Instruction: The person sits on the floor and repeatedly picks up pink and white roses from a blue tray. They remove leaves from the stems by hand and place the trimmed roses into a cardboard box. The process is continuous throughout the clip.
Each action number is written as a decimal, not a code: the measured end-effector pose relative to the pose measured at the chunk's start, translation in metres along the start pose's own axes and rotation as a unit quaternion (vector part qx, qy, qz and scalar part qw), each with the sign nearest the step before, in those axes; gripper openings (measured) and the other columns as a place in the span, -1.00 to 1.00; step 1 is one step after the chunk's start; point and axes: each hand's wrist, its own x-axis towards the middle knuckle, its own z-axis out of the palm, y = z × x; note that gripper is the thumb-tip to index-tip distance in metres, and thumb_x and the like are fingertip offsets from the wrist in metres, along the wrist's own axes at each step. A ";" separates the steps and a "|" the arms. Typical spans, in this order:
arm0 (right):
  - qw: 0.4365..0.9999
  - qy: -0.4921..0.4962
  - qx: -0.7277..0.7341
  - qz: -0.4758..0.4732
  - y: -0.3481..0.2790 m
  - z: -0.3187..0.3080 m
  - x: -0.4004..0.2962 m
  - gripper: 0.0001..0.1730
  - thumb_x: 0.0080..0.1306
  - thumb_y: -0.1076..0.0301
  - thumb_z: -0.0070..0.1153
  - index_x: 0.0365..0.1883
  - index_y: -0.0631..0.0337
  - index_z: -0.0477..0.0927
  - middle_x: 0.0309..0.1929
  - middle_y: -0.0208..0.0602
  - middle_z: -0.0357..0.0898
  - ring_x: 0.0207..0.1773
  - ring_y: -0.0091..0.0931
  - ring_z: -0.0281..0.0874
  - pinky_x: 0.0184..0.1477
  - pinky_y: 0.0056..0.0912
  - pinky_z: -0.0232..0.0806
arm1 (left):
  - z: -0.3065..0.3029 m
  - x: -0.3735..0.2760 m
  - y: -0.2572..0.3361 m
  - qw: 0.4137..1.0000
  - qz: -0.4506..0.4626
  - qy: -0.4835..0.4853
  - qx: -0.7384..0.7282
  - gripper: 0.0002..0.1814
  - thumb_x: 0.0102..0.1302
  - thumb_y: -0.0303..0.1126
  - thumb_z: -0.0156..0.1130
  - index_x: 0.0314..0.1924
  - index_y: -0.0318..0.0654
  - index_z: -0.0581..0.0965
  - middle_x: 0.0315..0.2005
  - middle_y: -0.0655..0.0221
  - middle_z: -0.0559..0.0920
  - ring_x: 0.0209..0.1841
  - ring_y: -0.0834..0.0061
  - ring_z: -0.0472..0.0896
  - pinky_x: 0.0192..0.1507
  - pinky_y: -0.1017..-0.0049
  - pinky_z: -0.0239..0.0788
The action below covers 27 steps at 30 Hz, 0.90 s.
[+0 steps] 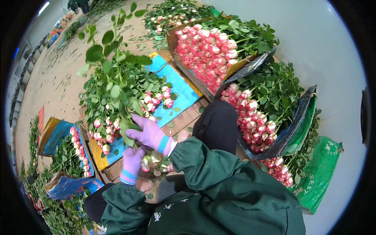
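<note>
Both hands wear purple gloves and meet low at the centre of the head view. My left hand [132,161] is closed around rose stems just below the leaves. My right hand [149,132], thumb and fingers partly spread, touches the leafy stems [117,88] from the right; whether it grips them I cannot tell. The stems rise away from me, and part of a rose bloom [145,164] shows beneath the hands. Behind them, pink-edged white roses [105,132] with green foliage lie on a blue and yellow sheet [179,91].
Wrapped rose bundles stand at the right, one large [205,50], another [255,117] by my knee. A green woven sack [320,176] lies against the pale wall. More wrapped roses [79,149] are at the left. Loose leaves litter the floor [58,88]. A person's legs [84,6] show far back.
</note>
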 end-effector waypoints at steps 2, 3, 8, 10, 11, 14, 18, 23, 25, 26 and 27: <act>0.999 -0.042 -0.008 0.010 -0.018 -0.013 0.008 -0.45 0.12 0.32 0.18 0.06 0.34 0.36 -0.15 -0.34 0.53 -0.16 -0.67 0.40 -0.11 -0.56 0.31 | -0.012 0.011 0.025 0.995 -0.004 -0.011 0.102 -0.80 0.12 -0.39 0.18 -0.34 -0.41 0.48 -0.56 0.45 0.52 -0.46 0.67 0.44 -0.43 0.54 0.31; 0.997 -0.068 -0.044 0.001 -0.025 -0.023 0.003 -0.53 0.11 0.33 0.18 -0.03 0.33 0.42 -0.25 -0.37 0.56 -0.22 -0.68 0.42 -0.17 -0.55 0.32 | -0.017 0.026 0.013 0.997 0.059 -0.048 0.035 -0.74 0.15 -0.31 0.19 -0.28 -0.40 0.48 -0.49 0.46 0.53 -0.41 0.68 0.44 -0.37 0.58 0.31; 0.999 0.027 0.011 -0.037 -0.079 -0.040 0.017 -0.79 0.05 0.40 0.15 -0.35 0.33 0.52 -0.50 -0.44 0.54 -0.43 -0.69 0.41 -0.37 -0.57 0.30 | -0.004 0.060 0.091 0.987 0.028 -0.156 -0.035 -0.62 0.22 -0.24 0.16 -0.08 -0.37 0.43 -0.25 0.44 0.54 -0.21 0.61 0.47 -0.13 0.59 0.32; 0.996 0.064 0.040 -0.056 -0.101 -0.051 0.032 -0.82 0.08 0.48 0.10 -0.33 0.34 0.51 -0.49 -0.43 0.54 -0.44 -0.66 0.42 -0.39 -0.54 0.31 | 0.005 0.074 0.123 0.987 0.035 -0.142 -0.061 -0.60 0.25 -0.25 0.10 -0.01 -0.38 0.40 -0.17 0.39 0.52 -0.13 0.58 0.46 -0.07 0.55 0.30; 0.995 0.088 -0.022 -0.043 -0.113 -0.065 0.042 -0.81 0.10 0.54 0.05 -0.27 0.33 0.50 -0.46 -0.42 0.54 -0.44 -0.62 0.45 -0.38 -0.51 0.33 | 0.011 0.081 0.136 0.986 0.058 -0.131 -0.078 -0.60 0.29 -0.27 0.05 0.04 -0.38 0.37 -0.13 0.36 0.50 -0.09 0.58 0.45 -0.05 0.54 0.29; 0.962 0.152 0.190 -0.127 -0.126 -0.112 0.093 -0.88 0.13 0.54 0.07 -0.33 0.32 0.48 -0.47 -0.31 0.55 -0.51 -0.54 0.45 -0.43 -0.48 0.35 | -0.001 0.079 0.168 0.997 0.075 -0.023 -0.003 -0.58 0.35 -0.30 -0.09 0.15 -0.33 0.28 -0.08 0.32 0.48 -0.08 0.57 0.45 -0.07 0.60 0.27; 0.937 0.301 0.099 -0.149 -0.179 -0.201 0.130 -0.89 0.16 0.55 0.07 -0.33 0.36 0.45 -0.45 -0.17 0.55 -0.53 -0.44 0.51 -0.51 -0.44 0.39 | -0.055 0.075 0.148 0.999 -0.011 -0.023 -0.022 -0.67 0.33 -0.38 -0.11 0.05 -0.38 0.31 -0.26 0.36 0.46 -0.26 0.65 0.41 -0.29 0.74 0.22; 0.908 0.344 0.109 -0.213 -0.187 -0.310 0.210 -0.79 0.26 0.48 -0.01 -0.19 0.40 0.32 -0.29 -0.03 0.52 -0.33 -0.22 0.58 -0.38 -0.42 0.49 | -0.104 0.062 0.109 0.996 -0.078 0.040 -0.017 -0.56 0.32 -0.20 -0.02 0.07 -0.37 0.33 -0.26 0.38 0.53 -0.31 0.64 0.49 -0.29 0.68 0.30; 0.910 0.359 0.100 -0.180 -0.183 -0.363 0.248 -0.78 0.29 0.49 -0.07 -0.14 0.42 0.31 -0.24 0.03 0.49 -0.25 -0.16 0.55 -0.32 -0.35 0.48 | -0.116 0.068 0.101 0.993 -0.084 0.084 0.010 -0.58 0.33 -0.20 -0.05 0.07 -0.35 0.33 -0.28 0.41 0.53 -0.32 0.66 0.48 -0.32 0.70 0.29; 0.900 0.372 0.163 -0.156 -0.180 -0.374 0.266 -0.79 0.29 0.51 -0.10 -0.12 0.40 0.31 -0.15 0.05 0.44 -0.16 -0.14 0.51 -0.25 -0.28 0.46 | -0.118 0.071 0.099 0.992 -0.071 0.103 -0.001 -0.61 0.35 -0.23 -0.08 0.06 -0.34 0.34 -0.29 0.41 0.52 -0.33 0.66 0.48 -0.34 0.72 0.28; 0.892 0.382 0.205 -0.124 -0.178 -0.385 0.280 -0.78 0.30 0.49 -0.11 -0.10 0.37 0.32 -0.08 0.00 0.40 -0.08 -0.18 0.47 -0.18 -0.23 0.42 | -0.122 0.076 0.098 0.992 -0.076 0.101 -0.018 -0.63 0.36 -0.25 -0.09 0.06 -0.33 0.35 -0.29 0.42 0.52 -0.34 0.66 0.48 -0.35 0.72 0.27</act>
